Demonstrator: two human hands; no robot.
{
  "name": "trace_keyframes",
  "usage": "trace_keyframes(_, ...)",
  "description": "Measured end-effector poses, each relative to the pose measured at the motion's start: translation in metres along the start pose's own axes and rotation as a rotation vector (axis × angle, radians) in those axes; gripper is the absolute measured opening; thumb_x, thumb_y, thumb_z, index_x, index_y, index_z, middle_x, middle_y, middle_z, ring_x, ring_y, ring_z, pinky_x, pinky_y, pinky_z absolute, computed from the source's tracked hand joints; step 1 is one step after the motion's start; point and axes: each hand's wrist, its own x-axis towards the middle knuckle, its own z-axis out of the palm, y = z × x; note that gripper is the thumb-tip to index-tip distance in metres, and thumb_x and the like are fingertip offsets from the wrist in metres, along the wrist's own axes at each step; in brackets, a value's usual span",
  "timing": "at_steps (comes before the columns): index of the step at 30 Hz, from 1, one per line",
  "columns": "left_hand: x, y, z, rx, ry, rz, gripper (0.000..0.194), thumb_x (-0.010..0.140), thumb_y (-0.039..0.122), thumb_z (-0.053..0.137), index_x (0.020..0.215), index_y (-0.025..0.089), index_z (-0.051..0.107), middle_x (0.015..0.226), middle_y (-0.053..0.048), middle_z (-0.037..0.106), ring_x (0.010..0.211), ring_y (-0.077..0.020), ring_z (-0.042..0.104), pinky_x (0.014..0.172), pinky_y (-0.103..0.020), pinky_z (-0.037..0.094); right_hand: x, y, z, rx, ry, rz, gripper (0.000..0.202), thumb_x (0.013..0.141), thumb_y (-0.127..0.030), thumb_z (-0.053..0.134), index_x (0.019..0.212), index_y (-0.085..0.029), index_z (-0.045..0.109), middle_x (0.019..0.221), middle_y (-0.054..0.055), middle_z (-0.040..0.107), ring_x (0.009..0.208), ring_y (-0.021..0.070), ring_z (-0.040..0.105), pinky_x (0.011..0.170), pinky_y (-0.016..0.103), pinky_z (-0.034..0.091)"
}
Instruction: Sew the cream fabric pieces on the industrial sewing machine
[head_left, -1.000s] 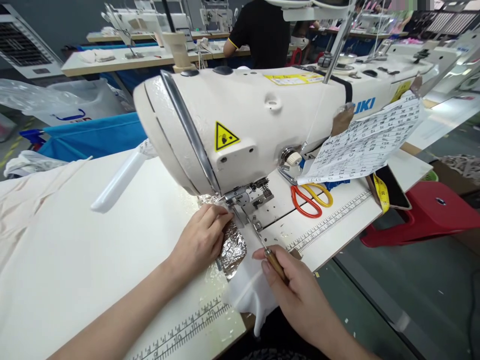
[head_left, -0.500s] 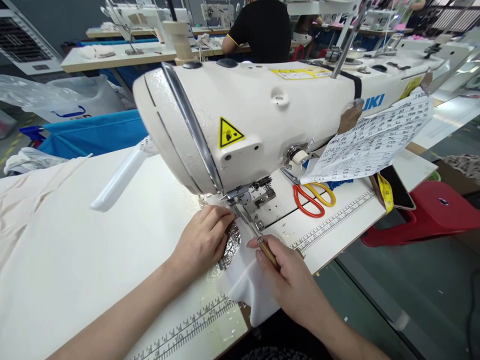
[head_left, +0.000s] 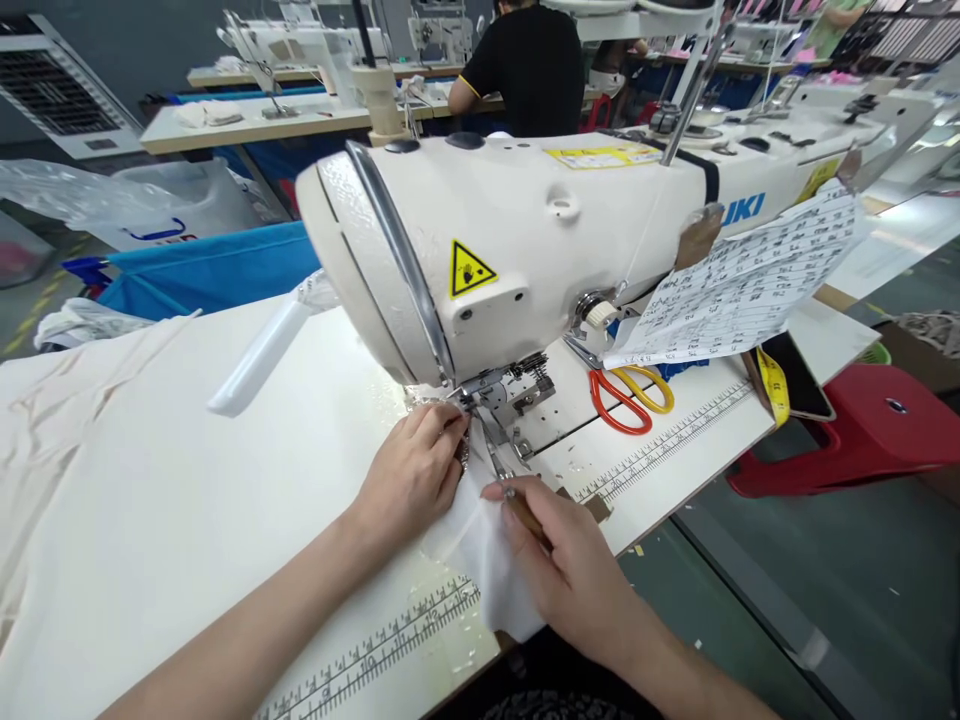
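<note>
Your right hand is gripping a wooden-handled awl at the table's near edge. Your left hand, fingers curled, is pressing the white fabric down beside it, under the sewing machine. Scissors are lying farther back.

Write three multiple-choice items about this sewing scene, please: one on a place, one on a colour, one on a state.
1. Where do the scissors lie?
A. on the machine bed, under the printed paper sheet
B. on the red stool
C. in the left hand

2. What colour is the warning sticker on the sewing machine?
A. blue
B. yellow
C. green

3. What does the right hand hold?
A. nothing
B. a tape measure
C. a wooden-handled tool

Answers: 1 A, the handles show below the sheet's edge. 2 B, a yellow triangle. 3 C, fingers pinch its handle, tip toward the presser foot.
</note>
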Motion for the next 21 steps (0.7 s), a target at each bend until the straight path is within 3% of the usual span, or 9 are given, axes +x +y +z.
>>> trace_keyframes(3,0.005,0.0,0.001,-0.013,0.049,0.003,0.028,0.091,0.01,0.044,0.116,0.01,0.057,0.106,-0.015,0.059,0.096,-0.0252,0.057,0.08,-0.04,0.058,0.0,-0.011,0.006,-0.031,-0.002,-0.185,0.028,0.095,-0.014,0.041,0.118,-0.018,0.056,0.102,0.008,0.073,0.088,0.0197,0.069,0.078,0.031,0.053)
trace_keyframes(6,0.013,0.001,0.002,0.071,-0.016,-0.013,0.019,0.094,0.013,0.043,0.098,0.015,0.061,0.093,-0.011,0.06,0.084,-0.0233,0.056,0.074,-0.038,0.056,0.002,-0.025,0.013,-0.016,-0.019,-0.358,0.029,0.092,-0.012,0.041,0.117,-0.015,0.057,0.094,0.008,0.072,0.078,0.018,0.066,0.072,0.028,0.054)
trace_keyframes(9,0.019,0.002,0.002,0.169,-0.11,-0.047,0.026,0.095,0.012,0.042,0.077,0.018,0.059,0.08,-0.009,0.059,0.074,-0.0224,0.053,0.065,-0.035,0.051,0.002,-0.036,0.019,-0.061,0.022,-0.462,0.03,0.09,-0.011,0.042,0.116,-0.012,0.059,0.09,0.008,0.072,0.075,0.0183,0.065,0.069,0.027,0.054)
trace_keyframes(12,0.019,0.0,0.003,0.184,-0.084,-0.074,0.029,0.097,0.015,0.04,0.078,0.018,0.061,0.081,-0.008,0.062,0.074,-0.0219,0.055,0.06,-0.032,0.049,-0.006,-0.036,0.021,-0.148,0.071,-0.515,0.033,0.086,-0.009,0.044,0.115,-0.01,0.06,0.086,0.008,0.072,0.072,0.019,0.065,0.064,0.027,0.053)
trace_keyframes(16,0.016,-0.01,0.003,-0.108,0.033,-0.294,0.028,0.098,0.032,0.044,0.087,0.019,0.066,0.089,-0.006,0.068,0.081,-0.0196,0.063,0.068,-0.031,0.052,-0.02,-0.021,0.014,-0.23,0.024,-0.389,0.033,0.088,-0.01,0.04,0.114,-0.01,0.06,0.086,0.009,0.073,0.069,0.0219,0.067,0.06,0.032,0.053)
trace_keyframes(21,0.019,-0.017,0.0,-0.463,0.002,-0.508,0.032,0.087,0.048,0.053,0.081,0.022,0.071,0.089,-0.003,0.073,0.083,-0.0195,0.066,0.074,-0.031,0.052,-0.015,0.004,0.002,-0.458,0.084,-0.04,0.031,0.099,-0.02,0.038,0.122,-0.008,0.055,0.088,0.012,0.075,0.069,0.0264,0.072,0.058,0.035,0.052)
